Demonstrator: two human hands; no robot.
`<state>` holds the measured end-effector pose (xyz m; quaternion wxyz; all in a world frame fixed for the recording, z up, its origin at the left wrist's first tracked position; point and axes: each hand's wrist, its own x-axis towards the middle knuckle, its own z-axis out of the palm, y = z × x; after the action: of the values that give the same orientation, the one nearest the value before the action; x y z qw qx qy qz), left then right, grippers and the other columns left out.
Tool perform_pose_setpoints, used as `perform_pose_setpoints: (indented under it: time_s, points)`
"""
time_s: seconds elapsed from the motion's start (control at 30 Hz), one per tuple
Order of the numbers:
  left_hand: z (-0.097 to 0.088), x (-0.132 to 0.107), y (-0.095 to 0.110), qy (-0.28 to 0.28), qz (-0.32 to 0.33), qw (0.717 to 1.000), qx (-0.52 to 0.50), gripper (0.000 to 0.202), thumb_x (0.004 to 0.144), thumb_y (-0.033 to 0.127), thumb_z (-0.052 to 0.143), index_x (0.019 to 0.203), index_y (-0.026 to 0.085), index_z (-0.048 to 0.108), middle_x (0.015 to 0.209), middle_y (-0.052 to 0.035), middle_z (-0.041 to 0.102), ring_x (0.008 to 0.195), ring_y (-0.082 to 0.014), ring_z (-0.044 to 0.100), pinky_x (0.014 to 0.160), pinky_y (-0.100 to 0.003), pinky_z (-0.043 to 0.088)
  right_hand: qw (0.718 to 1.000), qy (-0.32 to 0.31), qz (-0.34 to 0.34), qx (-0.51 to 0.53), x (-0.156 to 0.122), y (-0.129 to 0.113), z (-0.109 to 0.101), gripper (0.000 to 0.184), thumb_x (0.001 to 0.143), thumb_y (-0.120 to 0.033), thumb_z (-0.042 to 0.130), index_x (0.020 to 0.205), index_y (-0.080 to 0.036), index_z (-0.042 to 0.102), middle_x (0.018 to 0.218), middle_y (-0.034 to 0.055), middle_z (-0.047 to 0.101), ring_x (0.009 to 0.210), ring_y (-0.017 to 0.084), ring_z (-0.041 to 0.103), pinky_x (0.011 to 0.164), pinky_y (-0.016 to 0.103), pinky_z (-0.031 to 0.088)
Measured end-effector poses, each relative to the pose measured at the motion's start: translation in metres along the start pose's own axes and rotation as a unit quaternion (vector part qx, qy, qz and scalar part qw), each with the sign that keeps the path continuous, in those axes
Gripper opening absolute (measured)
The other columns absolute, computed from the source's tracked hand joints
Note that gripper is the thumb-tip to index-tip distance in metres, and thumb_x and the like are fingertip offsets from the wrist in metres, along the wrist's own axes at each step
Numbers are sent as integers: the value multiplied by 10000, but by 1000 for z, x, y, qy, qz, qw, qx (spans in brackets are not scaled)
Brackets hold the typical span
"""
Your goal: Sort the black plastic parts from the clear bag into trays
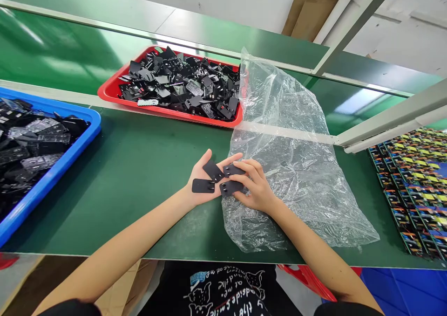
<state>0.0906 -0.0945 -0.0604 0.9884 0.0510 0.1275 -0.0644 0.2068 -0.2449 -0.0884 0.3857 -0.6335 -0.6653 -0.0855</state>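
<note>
My left hand (200, 174) lies palm up on the green table (132, 167), fingers stretched out, with several flat black plastic parts (213, 178) resting on the palm. My right hand (255, 188) is beside it, fingers curled onto the parts, pinching one black piece (231, 187) at the edge of my left palm. Both hands sit at the left edge of a crumpled clear plastic bag (296, 167) spread over the table.
A red tray (111, 91) heaped with black plastic parts stands behind the hands. A blue bin (75, 146) with wrapped black parts is at the left. Rows of circuit boards (415, 185) lie at the right. A white metal frame (384, 120) crosses above them.
</note>
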Motion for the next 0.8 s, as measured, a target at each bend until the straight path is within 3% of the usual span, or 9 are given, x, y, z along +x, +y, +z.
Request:
perform_pose_setpoints:
  time_s: [0.1, 0.3, 0.5, 0.67, 0.73, 0.8]
  points:
    - [0, 0, -1, 12, 0, 1000, 2, 698, 927, 561, 324, 1462, 112, 308, 1166, -176, 632, 986, -285, 638, 874, -415, 480, 1000, -9, 12, 3, 0, -1, 1, 268, 830, -279, 610, 1096, -269, 579, 1274, 69, 531, 1212, 277, 425, 1042, 518, 388]
    - [-2, 1, -1, 40, 28, 999, 19, 672, 929, 542, 326, 1430, 96, 367, 1166, -180, 632, 979, -284, 638, 903, -426, 458, 1000, -19, -1, -5, 1, -3, -1, 382, 871, -465, 552, 1180, -243, 523, 1294, 114, 503, 1228, 310, 403, 1035, 546, 383]
    - [-9, 2, -6, 26, 41, 999, -16, 630, 927, 537, 310, 1283, 69, 536, 1053, -181, 678, 894, -291, 662, 884, -462, 450, 1000, -28, 7, 7, -2, -6, -1, 412, 918, -351, 487, 1295, -191, 444, 1342, 156, 448, 1254, 330, 379, 985, 566, 408]
    - [-39, 8, -16, 1, 92, 995, -33, 552, 886, 500, 399, 1102, 61, 653, 945, -186, 708, 806, -293, 681, 747, -421, 492, 1000, -14, 6, -4, -15, 0, 6, 448, 916, -251, 449, 1363, -249, 411, 1337, 144, 479, 1205, 340, 454, 892, 572, 459]
    - [-55, 16, -16, -38, 113, 993, -24, 552, 864, 514, 404, 1043, 73, 683, 990, -206, 699, 800, -306, 688, 650, -389, 489, 1000, -6, -8, -20, -20, 8, 11, 499, 907, -267, 454, 1400, -286, 385, 1318, 135, 515, 1165, 363, 500, 844, 578, 480]
    - [-68, 24, -13, -38, 129, 991, 5, 557, 858, 518, 368, 982, 97, 711, 962, -208, 703, 783, -324, 694, 576, -377, 475, 999, 14, -35, -24, -20, 13, 17, 528, 899, -316, 466, 1417, -354, 371, 1240, 114, 581, 1050, 371, 582, 751, 561, 516]
